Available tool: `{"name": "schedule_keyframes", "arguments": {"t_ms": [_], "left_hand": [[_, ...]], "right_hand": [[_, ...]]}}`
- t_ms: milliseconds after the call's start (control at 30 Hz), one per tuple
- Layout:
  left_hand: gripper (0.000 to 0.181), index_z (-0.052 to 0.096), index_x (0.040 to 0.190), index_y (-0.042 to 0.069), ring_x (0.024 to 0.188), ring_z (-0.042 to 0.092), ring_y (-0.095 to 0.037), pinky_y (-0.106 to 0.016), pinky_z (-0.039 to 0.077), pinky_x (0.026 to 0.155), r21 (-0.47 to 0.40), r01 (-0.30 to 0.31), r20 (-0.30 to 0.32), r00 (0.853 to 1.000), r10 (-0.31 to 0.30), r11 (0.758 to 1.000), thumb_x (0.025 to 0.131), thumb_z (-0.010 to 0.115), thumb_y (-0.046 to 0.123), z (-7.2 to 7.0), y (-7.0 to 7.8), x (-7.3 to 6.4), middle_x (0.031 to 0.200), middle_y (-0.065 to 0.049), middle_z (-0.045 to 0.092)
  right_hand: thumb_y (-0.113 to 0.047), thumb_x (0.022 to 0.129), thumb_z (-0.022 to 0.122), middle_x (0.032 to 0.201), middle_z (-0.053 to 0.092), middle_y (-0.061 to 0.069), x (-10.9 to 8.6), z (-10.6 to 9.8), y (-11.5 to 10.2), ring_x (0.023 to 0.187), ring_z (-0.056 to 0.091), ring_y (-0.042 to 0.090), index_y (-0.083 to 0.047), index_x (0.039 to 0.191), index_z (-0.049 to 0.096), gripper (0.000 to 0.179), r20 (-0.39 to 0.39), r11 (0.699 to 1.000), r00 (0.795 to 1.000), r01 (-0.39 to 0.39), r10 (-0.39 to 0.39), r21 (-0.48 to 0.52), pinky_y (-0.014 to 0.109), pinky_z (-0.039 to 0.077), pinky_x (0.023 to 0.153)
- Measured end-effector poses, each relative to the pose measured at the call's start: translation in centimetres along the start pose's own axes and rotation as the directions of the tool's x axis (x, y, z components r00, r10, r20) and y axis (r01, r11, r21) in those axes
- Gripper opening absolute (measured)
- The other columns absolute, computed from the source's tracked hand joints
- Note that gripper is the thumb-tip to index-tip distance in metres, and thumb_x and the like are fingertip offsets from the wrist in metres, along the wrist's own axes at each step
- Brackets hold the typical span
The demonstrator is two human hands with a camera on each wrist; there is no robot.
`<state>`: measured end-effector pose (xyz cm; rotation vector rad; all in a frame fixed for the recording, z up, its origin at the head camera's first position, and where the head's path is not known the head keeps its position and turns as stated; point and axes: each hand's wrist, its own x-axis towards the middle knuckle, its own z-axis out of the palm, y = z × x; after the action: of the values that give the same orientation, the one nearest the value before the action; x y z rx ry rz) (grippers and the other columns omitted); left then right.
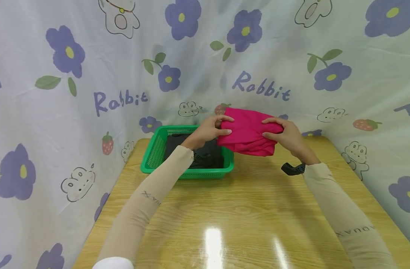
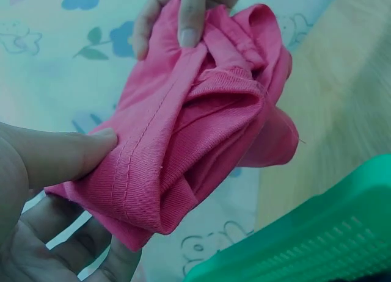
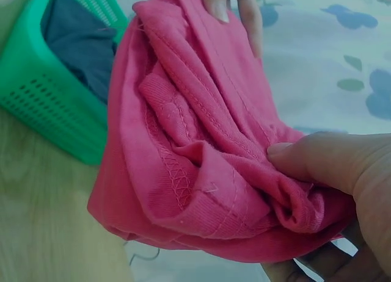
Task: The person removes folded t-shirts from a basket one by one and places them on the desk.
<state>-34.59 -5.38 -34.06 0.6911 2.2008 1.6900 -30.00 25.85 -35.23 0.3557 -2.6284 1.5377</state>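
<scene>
A folded pink garment (image 1: 246, 130), stitched along its hems, hangs in the air above the table between both hands. My left hand (image 1: 209, 129) pinches its left end, thumb on one face and fingers on the other, as the left wrist view shows. At the opposite end my right hand (image 1: 287, 136) grips it the same way, its thumb (image 3: 305, 160) pressed onto the loose folds. Several layers and seams (image 2: 214, 105) show along the near edge. Which kind of garment it is cannot be told. Below the left hand stands a green plastic basket (image 1: 188, 173) with dark folded cloth (image 1: 209, 158) in it.
The basket sits at the back left of a wooden table (image 1: 225, 201). A white curtain (image 1: 205, 74) printed with flowers and rabbits hangs behind and beside the table. A black wrist strap piece (image 1: 292, 169) juts from the right wrist.
</scene>
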Motion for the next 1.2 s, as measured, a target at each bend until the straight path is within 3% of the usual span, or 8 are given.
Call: {"name": "schedule_keyframes", "arguments": {"t_ms": [400, 600, 833, 1067, 1200], "left_hand": [[0.042, 0.062, 0.139, 0.015, 0.093, 0.07, -0.026, -0.034, 0.057, 0.081, -0.009, -0.021, 0.041, 0.999, 0.022, 1.0, 0.098, 0.072, 0.011, 3.1, -1.0, 1.9, 0.107, -0.013, 0.071], [0.043, 0.061, 0.14, 0.016, 0.092, 0.068, -0.024, -0.031, 0.055, 0.079, 0.012, -0.014, 0.057, 0.998, 0.014, 1.0, 0.099, 0.072, 0.013, 4.7, -1.4, 2.8, 0.105, -0.012, 0.07], [0.041, 0.063, 0.138, 0.014, 0.088, 0.067, -0.021, -0.031, 0.054, 0.074, 0.01, -0.011, 0.042, 0.999, 0.011, 1.0, 0.098, 0.072, 0.01, 7.0, -1.7, 4.1, 0.106, -0.009, 0.072], [0.04, 0.064, 0.134, 0.014, 0.091, 0.068, -0.021, -0.031, 0.058, 0.077, -0.01, 0.001, 0.034, 0.999, -0.001, 1.0, 0.096, 0.073, 0.008, 9.6, -2.1, 5.3, 0.105, -0.005, 0.072], [0.038, 0.065, 0.133, 0.015, 0.087, 0.068, -0.02, -0.029, 0.057, 0.073, -0.026, 0.008, 0.037, 0.999, -0.007, 1.0, 0.096, 0.073, 0.007, 10.8, -2.7, 6.0, 0.101, -0.007, 0.071]], "right_hand": [[-0.025, 0.094, 0.08, 0.137, 0.054, 0.003, -1.3, -2.1, 2.1, 0.087, 0.061, 0.018, -0.018, 0.135, 0.065, 0.044, -0.009, 0.998, 0.998, -0.055, 0.055, 0.012, 0.025, 0.052, 0.069], [-0.029, 0.092, 0.081, 0.14, 0.051, 0.003, -1.8, -3.2, 3.4, 0.085, 0.054, 0.018, -0.021, 0.136, 0.065, 0.047, -0.023, 0.995, 0.996, -0.087, 0.086, -0.044, 0.026, 0.046, 0.064], [-0.029, 0.094, 0.08, 0.147, 0.047, 0.005, -2.3, -4.8, 4.9, 0.101, 0.048, 0.023, -0.018, 0.139, 0.062, 0.05, -0.023, 0.993, 0.995, -0.096, 0.095, -0.065, 0.026, 0.046, 0.066], [-0.034, 0.093, 0.08, 0.146, 0.05, 0.006, -3.0, -6.2, 6.6, 0.116, 0.041, 0.021, -0.018, 0.139, 0.062, 0.052, -0.026, 0.987, 0.994, -0.11, 0.107, -0.12, 0.028, 0.04, 0.08], [-0.036, 0.092, 0.08, 0.144, 0.049, 0.008, -3.2, -6.9, 7.8, 0.101, 0.041, 0.021, -0.019, 0.14, 0.061, 0.054, -0.019, 0.983, 0.992, -0.129, 0.128, -0.132, 0.027, 0.04, 0.066]]}}
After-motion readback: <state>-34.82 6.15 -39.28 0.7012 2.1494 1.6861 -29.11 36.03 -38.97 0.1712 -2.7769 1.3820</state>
